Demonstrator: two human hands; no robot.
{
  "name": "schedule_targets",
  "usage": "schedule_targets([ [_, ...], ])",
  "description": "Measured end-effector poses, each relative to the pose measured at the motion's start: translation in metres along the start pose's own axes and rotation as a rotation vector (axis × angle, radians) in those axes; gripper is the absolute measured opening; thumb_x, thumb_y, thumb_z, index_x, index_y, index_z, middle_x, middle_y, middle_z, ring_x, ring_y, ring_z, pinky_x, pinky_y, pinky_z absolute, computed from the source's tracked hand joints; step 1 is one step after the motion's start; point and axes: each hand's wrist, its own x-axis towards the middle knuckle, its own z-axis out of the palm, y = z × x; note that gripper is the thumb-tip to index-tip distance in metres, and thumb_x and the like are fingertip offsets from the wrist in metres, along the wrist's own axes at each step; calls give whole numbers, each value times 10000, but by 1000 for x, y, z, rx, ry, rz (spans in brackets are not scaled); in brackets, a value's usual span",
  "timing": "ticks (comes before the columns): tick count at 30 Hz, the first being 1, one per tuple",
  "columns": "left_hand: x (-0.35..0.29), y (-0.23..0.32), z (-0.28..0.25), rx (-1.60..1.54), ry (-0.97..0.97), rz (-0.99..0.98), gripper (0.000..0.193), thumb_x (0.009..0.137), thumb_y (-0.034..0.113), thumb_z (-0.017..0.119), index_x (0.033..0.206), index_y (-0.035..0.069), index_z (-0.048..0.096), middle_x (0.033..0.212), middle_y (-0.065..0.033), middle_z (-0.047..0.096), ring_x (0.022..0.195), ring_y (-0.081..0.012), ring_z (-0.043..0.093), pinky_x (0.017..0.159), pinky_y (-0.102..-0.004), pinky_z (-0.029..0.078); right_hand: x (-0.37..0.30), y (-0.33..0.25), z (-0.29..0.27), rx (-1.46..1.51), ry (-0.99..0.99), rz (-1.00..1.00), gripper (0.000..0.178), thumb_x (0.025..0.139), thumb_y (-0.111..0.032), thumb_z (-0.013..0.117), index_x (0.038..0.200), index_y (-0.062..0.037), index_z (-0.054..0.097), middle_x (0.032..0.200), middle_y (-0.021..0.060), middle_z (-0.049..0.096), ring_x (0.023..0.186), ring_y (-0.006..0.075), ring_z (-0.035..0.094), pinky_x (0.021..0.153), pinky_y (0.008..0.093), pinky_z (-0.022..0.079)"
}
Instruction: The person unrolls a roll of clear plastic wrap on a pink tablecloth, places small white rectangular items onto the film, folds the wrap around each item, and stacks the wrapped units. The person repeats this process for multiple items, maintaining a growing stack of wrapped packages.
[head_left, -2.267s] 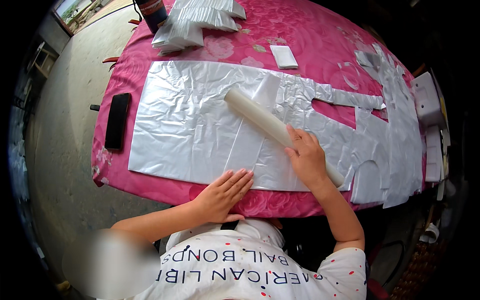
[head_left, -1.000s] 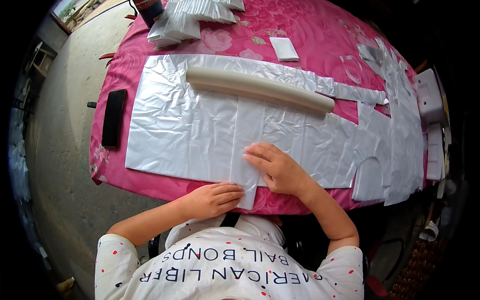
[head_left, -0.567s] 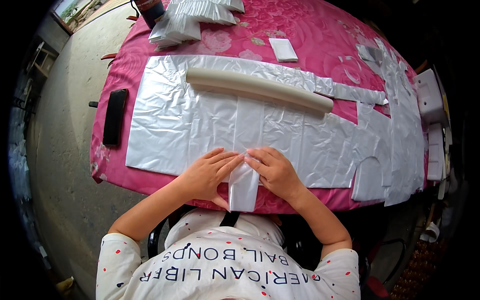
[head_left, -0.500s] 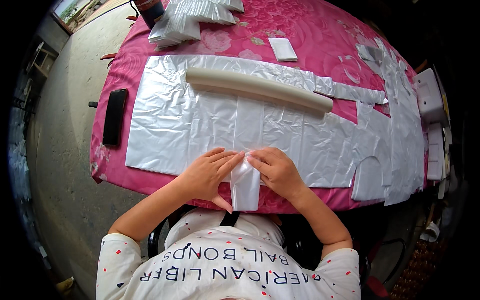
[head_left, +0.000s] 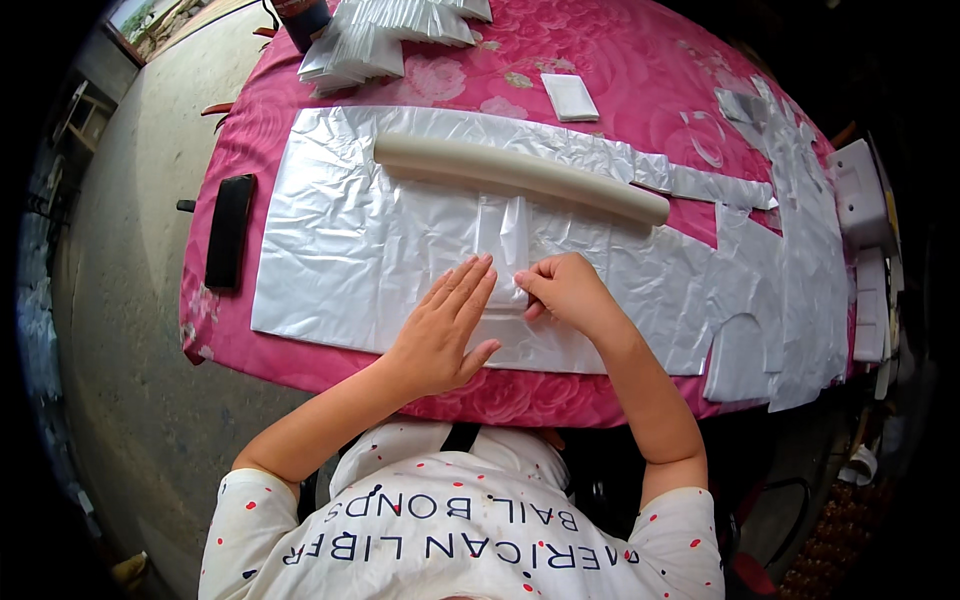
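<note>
A stack of flat white plastic bags (head_left: pixel 335 265) is spread over the near part of the table. On top of it lies a bag folded into a narrow strip (head_left: pixel 512 235), its lower end between my hands. My left hand (head_left: pixel 440 325) rests flat beside the strip, fingers stretched out and thumb apart. With thumb and bent fingers, my right hand (head_left: pixel 568 292) pinches the strip's right edge near its lower end. Across the stack, beyond both hands, lies a long pale tube (head_left: pixel 520 178).
A black phone (head_left: pixel 230 232) lies on the pink flowered tablecloth (head_left: pixel 540 400) at left. Folded bags (head_left: pixel 355 55) are heaped at the far left, with one small folded packet (head_left: pixel 570 98) apart. Loose plastic sheets (head_left: pixel 810 290) cover the right side; white plastic containers (head_left: pixel 860 205) stand beyond them.
Both hands have moved away from me, up the stack. The strip that hung over the near table edge is now folded back onto the stack. My left fingers have straightened.
</note>
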Motion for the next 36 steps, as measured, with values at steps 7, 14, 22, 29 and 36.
schedule_targets([
  [7,1,5,21,256,-129,-112,720,815,310,558,1348,-78,268,1426,-234,248,1339,-344,227,1091,-429,187,-12,2,11,-338,242,-219,277,743,-161,693,938,16,608,917,126,626,811,200,631,684,323,484],
  [14,17,3,14,299,-2,-63,592,744,189,590,1245,-79,424,1276,-223,456,1191,-314,441,1001,-396,331,4,25,-6,-774,251,-1084,444,696,-49,659,1128,-9,566,1188,147,549,1149,288,488,973,388,392],
  [22,24,-13,14,475,60,91,352,749,55,540,1087,-43,553,1141,-151,582,1035,-250,570,855,-356,442,18,22,-15,-615,159,-1078,401,672,47,563,1067,-12,599,1160,114,579,1101,280,531,931,370,432],
  [29,-10,-7,-1,211,34,248,430,687,72,604,1107,-4,554,1158,-124,580,1060,-234,567,905,-371,435,-3,32,5,-789,251,-1274,209,711,-51,604,916,-56,649,976,60,663,883,208,639,752,319,506],
  [36,-26,-14,-4,183,-16,241,508,677,95,592,1171,2,524,1152,-111,581,1045,-231,568,907,-365,427,-29,41,19,-741,241,-1219,219,720,-79,601,932,-61,653,995,66,657,908,208,634,742,315,510],
])
